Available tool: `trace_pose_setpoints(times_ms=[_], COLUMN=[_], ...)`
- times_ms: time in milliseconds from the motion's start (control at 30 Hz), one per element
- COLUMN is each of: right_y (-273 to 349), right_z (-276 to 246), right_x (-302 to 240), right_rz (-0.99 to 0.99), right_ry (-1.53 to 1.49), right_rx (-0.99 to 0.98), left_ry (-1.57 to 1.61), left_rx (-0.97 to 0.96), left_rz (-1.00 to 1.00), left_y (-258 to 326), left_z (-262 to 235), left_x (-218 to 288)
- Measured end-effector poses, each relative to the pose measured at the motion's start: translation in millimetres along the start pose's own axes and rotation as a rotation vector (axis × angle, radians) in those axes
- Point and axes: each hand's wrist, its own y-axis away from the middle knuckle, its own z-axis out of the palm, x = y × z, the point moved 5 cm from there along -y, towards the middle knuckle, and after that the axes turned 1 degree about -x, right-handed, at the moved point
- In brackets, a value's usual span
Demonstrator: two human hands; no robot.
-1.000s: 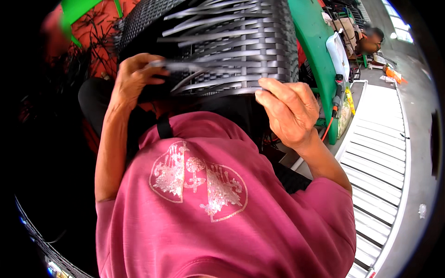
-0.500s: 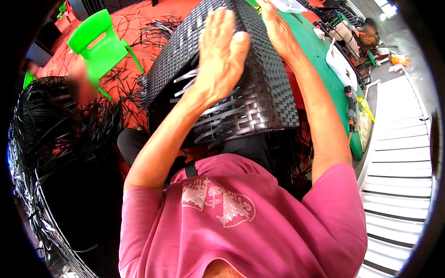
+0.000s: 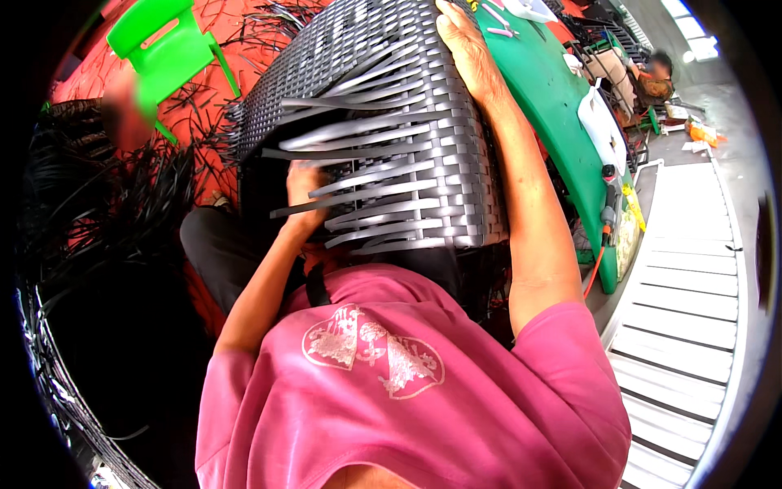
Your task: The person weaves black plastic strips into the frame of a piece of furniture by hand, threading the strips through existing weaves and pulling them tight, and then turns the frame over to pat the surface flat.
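Note:
A black woven rattan-style furniture piece stands before my lap, its near corner facing me. Many loose strip ends stick out to the left from its weave, over a dark opening. My left hand is in that opening, behind several strips; its fingers are blurred and partly covered. My right hand lies along the far right edge of the woven piece, palm down, fingers stretched toward the top of the picture.
On the right is a green table with pliers, a white tray and a power tool. A white slatted frame lies beyond it. Left are a green chair, black strips and a blurred person.
My left hand has dropped from the top of the weave into the opening below the strips. The loose strips now spread outward. My right hand stays at the right edge.

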Motion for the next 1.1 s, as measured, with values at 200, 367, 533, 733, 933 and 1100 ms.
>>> trace_pose_setpoints(times_ms=[200, 367, 533, 733, 933, 1100], right_y=[4, 7, 10, -16, -32, -40], right_z=[-5, -12, -23, -46, -7, -4], right_x=[-6, -13, -48, -38, -10, 4], right_rz=[0.050, 0.093, 0.095, 0.206, 0.131, 0.141], right_ry=[-0.056, -0.041, -0.162, -0.591, -0.306, -0.241], right_rx=[-0.027, -0.065, -0.013, -0.020, -0.060, -0.101], left_ry=[0.697, 0.664, 0.520, 0.425, 0.251, 0.359], left_rx=[0.857, 0.688, 0.498, 0.409, 0.283, 0.339], left_rz=[-0.178, 0.324, 0.541, 0.507, 0.566, 0.518], left_y=[32, 22, -25, -75, -68, -59], left_z=[-121, -185, -164, -144, -117, -112], left_x=[-25, 123, 194, 217, 233, 228])
